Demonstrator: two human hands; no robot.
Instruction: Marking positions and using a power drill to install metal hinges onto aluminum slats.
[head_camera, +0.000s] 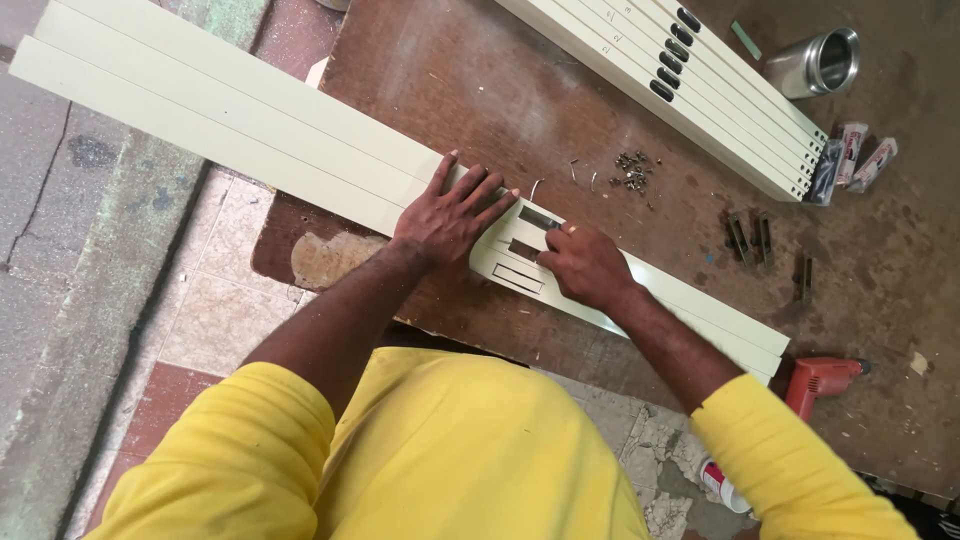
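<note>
Three long cream metal profiles (230, 110) lie side by side across a worn brown workbench (480, 90), overhanging its left edge. My left hand (450, 215) presses flat on them, fingers spread. Just to its right are rectangular cut-out slots (525, 250) in the profiles. My right hand (585, 265) rests beside the slots, fingers pinched at a small metal piece by the middle slot; what it grips is too small to make out clearly.
A second stack of cream profiles (680, 90) with dark oval slots lies at the back. Nearby are a metal can (822, 62), loose screws (632, 170), small dark lock parts (750, 238), packets (860, 155) and a red drill (822, 378). Tiled floor lies left.
</note>
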